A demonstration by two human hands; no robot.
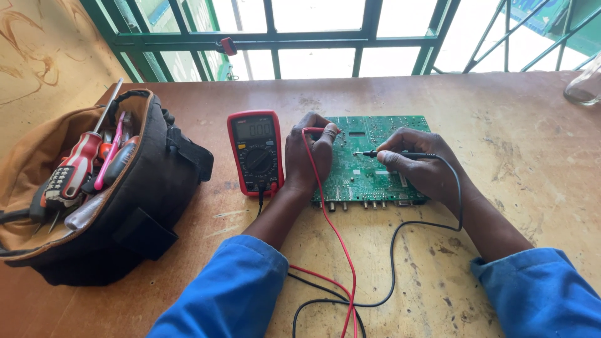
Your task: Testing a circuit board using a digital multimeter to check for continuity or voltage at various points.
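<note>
An open tool bag (94,188) sits at the table's (513,156) left edge. Mid-table, the left hand (308,156) pinches a red probe (318,131) beside the multimeter (255,152); the right hand (421,164) grips a black probe (391,154), its tip seemingly touching the green circuit board (363,169).

Both hands are crowding a green circuit board (369,169) on a worn wooden table (519,163), the left hand (308,156) pressing close against a red multimeter (256,152) and leaving no gap between. Red and black test leads (341,250) are trailing across the near edge between the sleeves. An open tool bag (106,188) is blocking the left side, while bare tabletop is lying open to the right, up to a glass jar (583,84) at the far corner.
</note>
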